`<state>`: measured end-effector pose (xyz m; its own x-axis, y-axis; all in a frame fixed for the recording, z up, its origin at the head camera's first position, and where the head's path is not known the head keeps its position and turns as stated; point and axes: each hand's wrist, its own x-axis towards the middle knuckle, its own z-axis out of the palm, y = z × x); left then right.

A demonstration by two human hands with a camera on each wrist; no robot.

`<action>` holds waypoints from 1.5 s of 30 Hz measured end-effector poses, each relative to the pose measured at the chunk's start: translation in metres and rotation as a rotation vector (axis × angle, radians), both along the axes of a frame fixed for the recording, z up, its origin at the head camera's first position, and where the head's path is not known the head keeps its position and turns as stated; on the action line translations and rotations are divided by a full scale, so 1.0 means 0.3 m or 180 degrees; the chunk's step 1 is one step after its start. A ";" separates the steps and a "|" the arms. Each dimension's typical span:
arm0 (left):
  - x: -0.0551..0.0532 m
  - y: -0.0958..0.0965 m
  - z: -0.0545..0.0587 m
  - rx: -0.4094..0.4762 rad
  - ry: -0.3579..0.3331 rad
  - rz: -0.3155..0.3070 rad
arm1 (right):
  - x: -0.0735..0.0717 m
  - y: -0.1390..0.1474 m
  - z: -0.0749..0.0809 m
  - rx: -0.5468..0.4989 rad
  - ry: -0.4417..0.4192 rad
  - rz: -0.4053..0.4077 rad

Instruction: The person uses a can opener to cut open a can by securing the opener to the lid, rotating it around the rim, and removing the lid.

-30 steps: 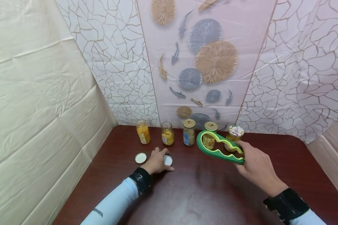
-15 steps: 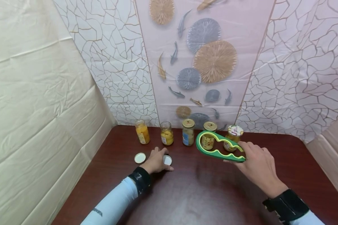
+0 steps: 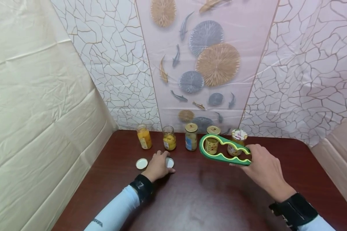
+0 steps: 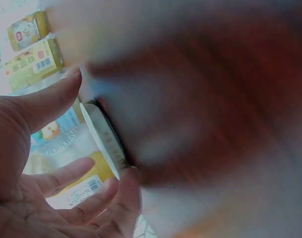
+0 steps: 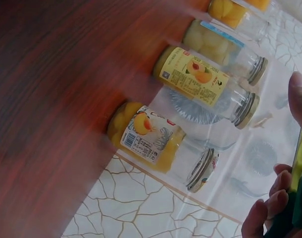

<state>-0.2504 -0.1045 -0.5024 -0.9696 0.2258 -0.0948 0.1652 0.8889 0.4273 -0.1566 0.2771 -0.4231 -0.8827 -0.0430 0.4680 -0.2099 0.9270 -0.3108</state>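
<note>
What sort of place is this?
Probably a makeshift indoor booth: a creased cream sheet and a patterned backdrop hang like walls beside and behind a dark reddish table, where five jars stand in a row.

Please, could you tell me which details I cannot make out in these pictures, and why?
Head view: left part of the right lid, covered by the left fingers.
Head view: fine print on the blue jar label, too small.
Right wrist view: most of the green tool, cut off by the right edge.
Left wrist view: tabletop details, blurred.
</note>
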 end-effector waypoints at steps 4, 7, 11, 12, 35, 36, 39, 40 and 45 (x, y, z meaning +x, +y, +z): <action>0.035 -0.005 0.021 0.0022 0.0256 0.0088 | 0.000 -0.002 -0.004 0.0106 0.0103 0.0111; 0.056 -0.008 0.056 0.0015 0.0518 0.0081 | -0.001 -0.005 -0.004 0.0179 0.0265 0.0154; 0.076 -0.001 0.117 0.0099 0.0710 -0.0016 | -0.005 -0.011 0.008 0.0196 0.0482 0.0095; 0.081 0.003 0.128 0.0129 0.0723 -0.0050 | -0.007 -0.013 0.013 0.0190 0.0528 0.0073; -0.049 0.289 0.060 0.1431 -0.0204 0.0054 | -0.032 -0.077 0.018 -0.0089 0.0658 0.0075; -0.077 0.305 0.052 0.1510 -0.0249 0.0117 | -0.033 -0.080 0.018 -0.0088 0.0655 0.0068; -0.152 0.341 0.021 0.1758 -0.0301 0.0349 | -0.033 -0.095 0.018 -0.0108 0.0631 0.0066; -0.170 0.349 0.012 0.1854 -0.0291 0.0417 | -0.033 -0.100 0.018 -0.0110 0.0624 0.0064; -0.242 0.376 -0.037 0.2376 0.0131 0.0432 | -0.035 -0.122 0.026 -0.0128 0.0630 0.0062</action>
<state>-0.3230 0.0083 -0.5135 -0.9928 0.0944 0.0731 0.1038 0.3798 0.9192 -0.1670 0.2406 -0.4153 -0.7726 -0.0370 0.6339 -0.2884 0.9098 -0.2984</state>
